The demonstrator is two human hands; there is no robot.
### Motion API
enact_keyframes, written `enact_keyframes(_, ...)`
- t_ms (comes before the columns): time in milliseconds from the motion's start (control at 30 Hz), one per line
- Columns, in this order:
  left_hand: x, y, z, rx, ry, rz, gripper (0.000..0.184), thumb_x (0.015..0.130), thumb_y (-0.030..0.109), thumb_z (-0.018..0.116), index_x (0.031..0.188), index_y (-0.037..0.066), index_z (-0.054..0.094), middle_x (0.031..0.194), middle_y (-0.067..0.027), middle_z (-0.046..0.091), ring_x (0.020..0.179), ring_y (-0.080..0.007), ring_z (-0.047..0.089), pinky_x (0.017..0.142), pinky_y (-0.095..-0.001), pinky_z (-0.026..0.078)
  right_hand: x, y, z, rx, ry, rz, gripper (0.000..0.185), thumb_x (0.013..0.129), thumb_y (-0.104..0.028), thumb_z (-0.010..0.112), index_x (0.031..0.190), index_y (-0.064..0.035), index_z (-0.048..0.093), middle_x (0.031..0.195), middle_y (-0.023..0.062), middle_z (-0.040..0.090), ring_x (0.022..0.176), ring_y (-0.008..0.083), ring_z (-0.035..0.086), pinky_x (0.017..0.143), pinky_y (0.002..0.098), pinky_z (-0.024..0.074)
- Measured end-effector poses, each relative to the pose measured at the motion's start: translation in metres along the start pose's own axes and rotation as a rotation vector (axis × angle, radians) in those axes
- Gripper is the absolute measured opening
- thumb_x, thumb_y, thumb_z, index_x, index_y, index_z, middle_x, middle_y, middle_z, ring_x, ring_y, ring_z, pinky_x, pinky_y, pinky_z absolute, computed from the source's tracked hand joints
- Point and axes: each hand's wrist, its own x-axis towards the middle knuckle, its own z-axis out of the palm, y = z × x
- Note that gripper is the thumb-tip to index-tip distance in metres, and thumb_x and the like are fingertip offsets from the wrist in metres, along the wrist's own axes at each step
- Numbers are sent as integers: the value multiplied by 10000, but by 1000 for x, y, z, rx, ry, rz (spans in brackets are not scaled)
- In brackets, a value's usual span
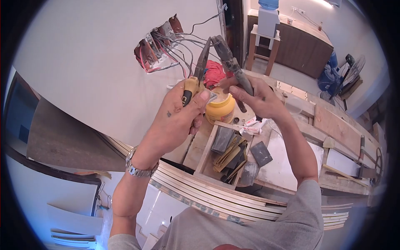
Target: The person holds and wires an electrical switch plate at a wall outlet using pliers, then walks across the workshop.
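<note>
My left hand (179,112), with a metal watch on its wrist, is closed around long-nose pliers (193,85) with yellow and black handles; their dark jaws point up. My right hand (260,98) grips a second dark, worn hand tool (225,52), whose head is up near the pliers' tip. Whether the two tips touch is unclear. Behind them, several grey wires (177,41) and a few pink ones come out of red wall boxes (152,52) in a rough opening in the white wall. A small pale piece shows by my left thumb.
Below my hands are a yellow tub (220,109), a pink-red bundle (214,73) and a wooden box (205,152) of sanding pieces and strips. Stacked boards (208,193) lie along the near edge. A water dispenser (267,21) on a wooden stand and a fan (354,68) are farther back.
</note>
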Motion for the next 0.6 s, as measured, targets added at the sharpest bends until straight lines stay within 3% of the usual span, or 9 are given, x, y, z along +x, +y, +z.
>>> enact_keyframes(100, 2, 2, 5, -49, -5, -1, 332, 1109, 385, 644, 1093, 70, 541, 891, 3, 561, 688, -69, 538, 569, -253, 449, 1, 10, 4, -359, 220, -183, 419, 1100, -363, 659, 1286, 11, 698, 1176, 141, 703, 1132, 233, 689, 1008, 392, 526)
enact_keyframes(200, 3, 4, 9, -79, -9, 8, 338, 1107, 392, 647, 1099, 71, 543, 892, 1, 560, 692, -73, 542, 568, -255, 449, -2, 10, 5, -411, 351, -255, 399, 1094, -342, 667, 1269, 15, 697, 1204, 165, 687, 1145, 265, 696, 1010, 395, 527)
enact_keyframes(333, 4, 3, 13, -75, -12, -2, 339, 1107, 393, 648, 1103, 70, 544, 888, 2, 556, 690, -74, 539, 568, -255, 450, -3, 7, -3, -537, 365, -302, 395, 1083, -334, 679, 1258, 20, 695, 1188, 182, 680, 1104, 313, 698, 992, 411, 531)
enact_keyframes(433, 5, -2, 14, -87, -9, -12, 343, 1104, 397, 653, 1107, 70, 547, 883, 6, 547, 688, -72, 533, 567, -255, 448, -3, 2, 2, -644, 360, -317, 391, 1066, -331, 701, 1199, 36, 690, 1092, 186, 659, 1020, 356, 684, 930, 451, 531)
enact_keyframes(500, 5, -3, 14, -99, -13, -1, 336, 1108, 385, 646, 1108, 63, 552, 903, -11, 581, 703, -86, 566, 569, -263, 462, -4, -4, 6, -728, 369, -172, 389, 1052, -335, 718, 1123, 46, 677, 1003, 184, 622, 929, 381, 658, 843, 478, 520)
enact_keyframes(600, 6, -5, 17, -201, -20, -4, 301, 1132, 337, 605, 1136, 41, 554, 935, -47, 630, 739, -111, 612, 585, -279, 489, -2, 3, 6, -821, 399, -212, 395, 1035, -338, 735, 1072, 48, 663, 955, 178, 594, 860, 389, 639, 783, 494, 510)
